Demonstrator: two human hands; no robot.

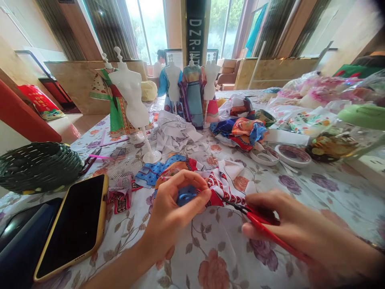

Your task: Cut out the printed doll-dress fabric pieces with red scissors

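Observation:
My left hand point(177, 204) pinches the edge of a red-and-white patterned fabric piece point(221, 182) between thumb and forefinger. Red-handled scissors point(261, 226) are in my right hand point(294, 224), with fingers wrapped round the handles. The dark blades point left and meet the fabric close to my left fingertips; whether they are fully closed is hard to see. Beyond my left hand lies a blue and orange patterned cloth point(167, 170), partly hidden by the hand. A small pink-and-red scrap point(122, 196) rests to its left.
A phone point(73, 224) and a dark woven basket point(39, 166) are at left. Behind the fabric stand a bare white mannequin point(130, 90) and several dressed ones. White scraps point(177, 132), colourful cloths point(243, 128) and tape rolls point(293, 155) lie farther back. A person point(159, 64) sits near the windows.

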